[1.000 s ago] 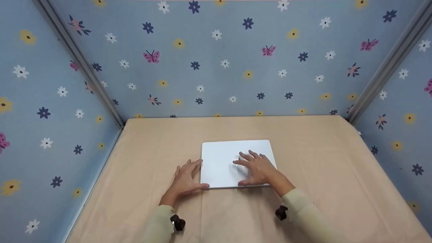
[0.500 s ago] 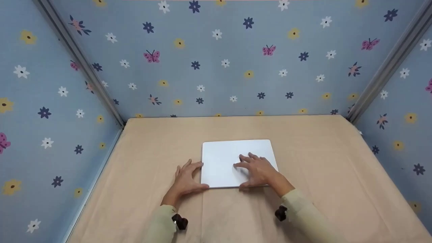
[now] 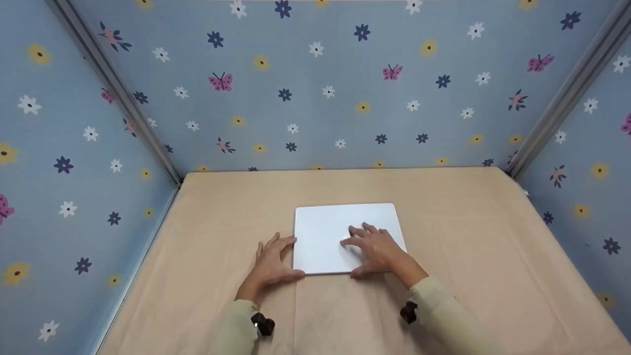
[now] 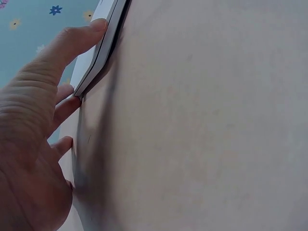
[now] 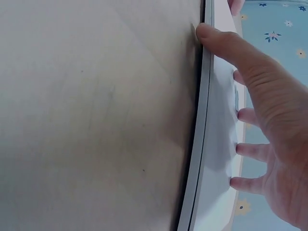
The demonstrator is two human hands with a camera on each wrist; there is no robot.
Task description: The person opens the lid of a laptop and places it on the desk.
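Note:
A closed silver-white laptop (image 3: 320,236) lies flat on the cloth-covered table, its front edge toward me. The seam between lid and base shows in both wrist views. My left hand (image 3: 271,264) is at its front left corner, thumb (image 4: 96,26) on the front edge and fingers spread along the left side. Over the right half is my right hand (image 3: 377,250). Its spread fingertips touch the lid, while the thumb (image 5: 209,36) reaches the front edge. A small dark mark on the lid is partly hidden by the right fingers.
A peach cloth (image 3: 236,197) covers the table. Blue walls (image 3: 325,113) with flowers and butterflies stand behind and at both sides, joined by grey posts (image 3: 562,93). Dark wrist cameras (image 3: 262,324) sit on both pale sleeves (image 3: 453,315).
My right thumb has come down onto the laptop's front edge, and the right fingertips have slid slightly toward me. My left hand has barely shifted. The laptop stays in place.

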